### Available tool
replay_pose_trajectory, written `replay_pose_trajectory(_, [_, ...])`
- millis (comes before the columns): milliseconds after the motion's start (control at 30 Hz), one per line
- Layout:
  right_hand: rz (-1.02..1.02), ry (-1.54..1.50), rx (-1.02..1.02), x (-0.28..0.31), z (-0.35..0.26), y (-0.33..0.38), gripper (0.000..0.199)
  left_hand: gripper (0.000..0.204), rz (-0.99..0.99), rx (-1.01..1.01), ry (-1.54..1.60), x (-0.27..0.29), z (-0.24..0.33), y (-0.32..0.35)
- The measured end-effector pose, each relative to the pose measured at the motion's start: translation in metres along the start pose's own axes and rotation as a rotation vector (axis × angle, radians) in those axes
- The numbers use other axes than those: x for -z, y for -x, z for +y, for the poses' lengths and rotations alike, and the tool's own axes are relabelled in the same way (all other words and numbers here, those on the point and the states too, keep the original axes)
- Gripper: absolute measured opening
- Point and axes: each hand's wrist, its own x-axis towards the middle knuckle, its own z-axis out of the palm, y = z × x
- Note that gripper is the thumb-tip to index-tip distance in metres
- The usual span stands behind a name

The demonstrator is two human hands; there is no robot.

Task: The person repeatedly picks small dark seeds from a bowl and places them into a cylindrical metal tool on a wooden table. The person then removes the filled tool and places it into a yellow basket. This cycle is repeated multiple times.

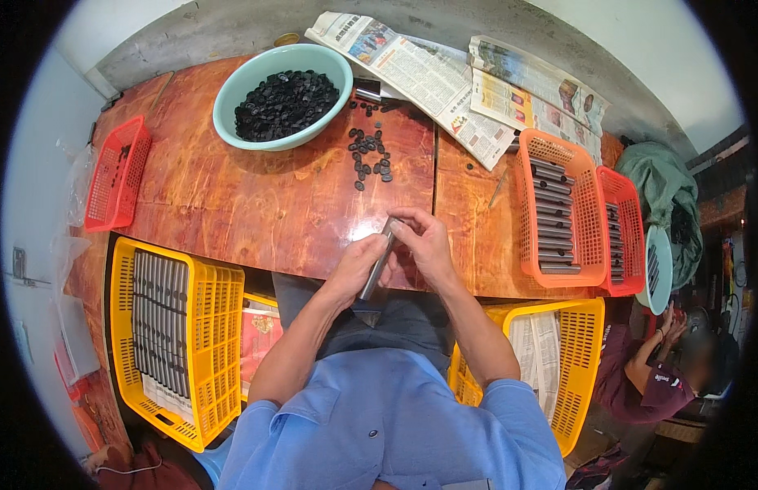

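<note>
Over the table's front edge, I hold a dark grey tube (374, 280) slanted between both hands. My left hand (358, 263) is closed round its middle, with the thumb along the side. My right hand (425, 243) is closed at its upper end, thumb and forefinger pinching there. Whether a small part sits under those right fingertips is hidden. Beyond my hands, small black oval caps (369, 151) lie scattered on the table. Behind them to the left stands a pale green basin (224, 110) heaped with many more black pieces (287, 104).
Orange baskets (595, 220) (633, 245) with tubes stand on the right, a red basket (109, 208) on the left. Yellow crates (218, 343) (587, 367) flank me below the table (256, 208); the left one holds rows of tubes (160, 314). Newspapers (444, 90) lie at the back. Another person (640, 376) sits at the far right.
</note>
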Motion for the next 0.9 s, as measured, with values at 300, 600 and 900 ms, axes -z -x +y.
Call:
replay_pose_trajectory(300, [0.011, -0.039, 0.014, 0.003, -0.006, 0.000, 0.029, 0.038, -0.059, -0.090, -0.046, -0.003, -0.001, 0.003])
replay_pose_trajectory(600, [0.010, -0.051, 0.012, 0.004, -0.013, -0.001, 0.029, 0.032, -0.071, -0.161, -0.173, 0.004, 0.000, -0.002])
replay_pose_trajectory(900, [-0.012, 0.250, 0.077, 0.032, -0.006, -0.041, 0.029, 0.027, 0.243, -0.516, -1.075, 0.007, 0.022, -0.030])
